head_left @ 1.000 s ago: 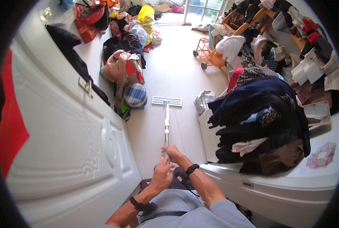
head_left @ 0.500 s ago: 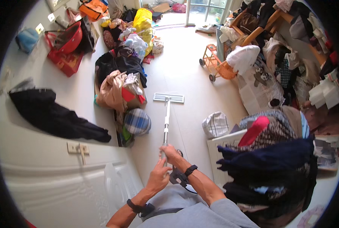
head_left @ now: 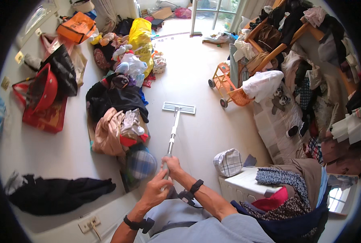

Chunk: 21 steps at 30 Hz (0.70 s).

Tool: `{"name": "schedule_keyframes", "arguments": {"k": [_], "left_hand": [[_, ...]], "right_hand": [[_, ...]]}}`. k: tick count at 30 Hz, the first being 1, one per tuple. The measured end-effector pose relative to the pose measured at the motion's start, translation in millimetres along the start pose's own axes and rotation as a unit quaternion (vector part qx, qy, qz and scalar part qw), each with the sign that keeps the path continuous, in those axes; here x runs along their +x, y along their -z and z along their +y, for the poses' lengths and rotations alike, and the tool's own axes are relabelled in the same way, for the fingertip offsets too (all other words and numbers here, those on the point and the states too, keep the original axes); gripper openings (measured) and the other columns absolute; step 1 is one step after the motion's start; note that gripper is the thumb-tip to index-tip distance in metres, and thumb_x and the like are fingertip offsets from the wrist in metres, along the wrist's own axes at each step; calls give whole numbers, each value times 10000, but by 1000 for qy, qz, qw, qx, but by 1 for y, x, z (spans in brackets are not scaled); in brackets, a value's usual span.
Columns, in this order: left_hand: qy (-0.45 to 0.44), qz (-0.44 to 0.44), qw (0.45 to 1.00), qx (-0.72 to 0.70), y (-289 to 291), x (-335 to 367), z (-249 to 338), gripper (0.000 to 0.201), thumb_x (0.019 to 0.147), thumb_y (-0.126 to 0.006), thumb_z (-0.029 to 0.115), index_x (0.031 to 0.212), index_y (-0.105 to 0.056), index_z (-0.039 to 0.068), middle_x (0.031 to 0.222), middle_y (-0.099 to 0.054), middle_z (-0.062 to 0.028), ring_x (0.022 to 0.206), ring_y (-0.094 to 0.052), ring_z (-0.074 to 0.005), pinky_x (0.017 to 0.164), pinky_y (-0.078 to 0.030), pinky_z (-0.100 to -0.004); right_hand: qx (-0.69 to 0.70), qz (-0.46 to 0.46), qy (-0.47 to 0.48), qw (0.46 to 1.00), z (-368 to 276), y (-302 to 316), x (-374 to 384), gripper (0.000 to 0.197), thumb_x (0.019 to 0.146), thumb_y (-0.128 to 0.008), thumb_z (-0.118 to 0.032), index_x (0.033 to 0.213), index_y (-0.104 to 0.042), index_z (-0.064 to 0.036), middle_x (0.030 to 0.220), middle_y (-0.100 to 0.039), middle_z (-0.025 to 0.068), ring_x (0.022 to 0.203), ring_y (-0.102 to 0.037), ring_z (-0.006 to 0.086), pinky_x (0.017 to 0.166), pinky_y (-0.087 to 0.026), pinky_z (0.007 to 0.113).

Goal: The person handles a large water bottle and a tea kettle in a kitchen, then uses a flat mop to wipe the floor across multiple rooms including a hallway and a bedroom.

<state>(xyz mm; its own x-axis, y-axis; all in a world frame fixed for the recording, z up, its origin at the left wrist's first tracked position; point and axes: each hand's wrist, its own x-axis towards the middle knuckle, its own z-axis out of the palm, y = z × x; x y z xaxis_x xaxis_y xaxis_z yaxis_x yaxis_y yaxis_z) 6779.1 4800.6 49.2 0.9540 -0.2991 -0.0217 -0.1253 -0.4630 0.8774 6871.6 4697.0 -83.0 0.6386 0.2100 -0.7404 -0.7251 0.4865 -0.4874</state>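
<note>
I hold a flat floor mop (head_left: 174, 130) by the upper end of its long pole. My right hand (head_left: 172, 165) is wrapped round the pole, a little farther along it. Closer to my body, my left hand (head_left: 156, 188) grips the same pole; part of its fingers is hidden. The mop's wide pale head (head_left: 179, 107) lies flat on the light floor (head_left: 196, 139), ahead of me in the walkway. A dark band is on each wrist. Left of the pole sits a blue plaid round item (head_left: 142, 164), slightly blurred.
On the left, clothes (head_left: 109, 129) heap up, with a yellow bag (head_left: 140, 44) beyond. An orange wheeled cart (head_left: 224, 83) stands ahead right. Nearer right are a checked bag (head_left: 228, 162) and a white cabinet (head_left: 241, 187) piled with clothes. A glass door (head_left: 214, 18) is at the far end.
My view has shifted forward, so the cabinet and door handle sit lower. The mop has advanced along the floor with both hands still on its pole, which now slants more.
</note>
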Motion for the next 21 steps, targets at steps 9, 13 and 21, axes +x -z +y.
{"name": "schedule_keyframes", "arguments": {"k": [9,13,21], "left_hand": [[19,23,997,-71,59,159,-25,130,787,-652,13,906,-698,41,1325,-495,-309,1246,-495,-420,979,-452,-355],[16,29,995,-92,68,221,-35,151,777,-642,7,911,-707,27,1308,-508,-318,1252,-494,-422,975,-454,-358],[103,24,981,-163,82,369,-28,165,757,-672,-15,915,-718,6,1327,-509,-304,1291,-485,-340,1022,-397,-326]], "right_hand": [[-47,17,-5,999,-132,-54,92,117,846,-611,-65,847,-508,-9,713,-537,96,585,-582,223,494,-495,369],[-65,37,18,997,-183,-65,129,122,840,-624,-60,840,-514,-8,701,-545,92,580,-588,214,498,-500,357],[-51,72,50,995,-297,-76,214,147,818,-640,-73,832,-507,-12,689,-550,89,540,-588,209,456,-494,341]]}}
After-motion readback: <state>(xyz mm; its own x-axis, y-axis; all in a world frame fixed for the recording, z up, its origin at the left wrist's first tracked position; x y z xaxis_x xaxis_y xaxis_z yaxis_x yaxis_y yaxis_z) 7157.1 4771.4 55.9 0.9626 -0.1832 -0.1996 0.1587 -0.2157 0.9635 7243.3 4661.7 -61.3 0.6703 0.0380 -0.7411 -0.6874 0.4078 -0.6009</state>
